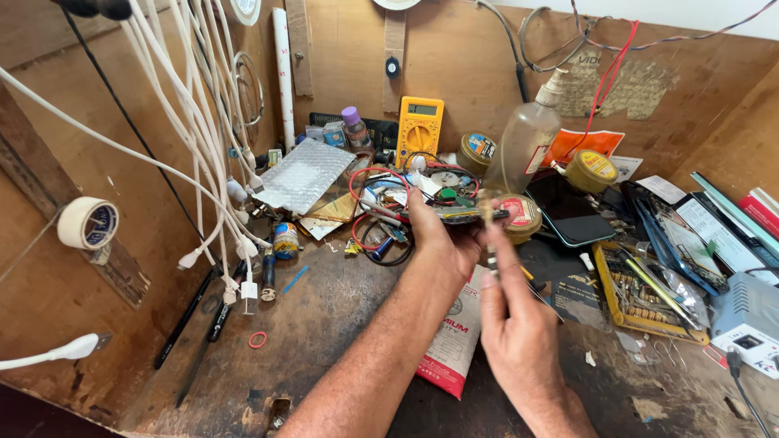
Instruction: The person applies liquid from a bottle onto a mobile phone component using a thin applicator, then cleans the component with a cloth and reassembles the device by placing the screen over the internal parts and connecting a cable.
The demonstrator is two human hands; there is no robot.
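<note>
My left hand (442,239) is raised over the middle of the wooden workbench (324,324) and grips a small circuit board (464,212) with red and black wires trailing from it. My right hand (515,312) is just below and right of it, fingers pinched on a thin metal tool (489,231) whose tip meets the board's underside. Both forearms come in from the bottom edge. The board's near face is partly hidden by my fingers.
A yellow multimeter (419,126) leans on the back wall beside a clear plastic bottle (527,142), small round tins (591,170) and a dark phone (568,209). White cables (203,154) hang at the left. A tape roll (88,223), a grey power unit (751,320) and a white-and-red pouch (451,345) lie around.
</note>
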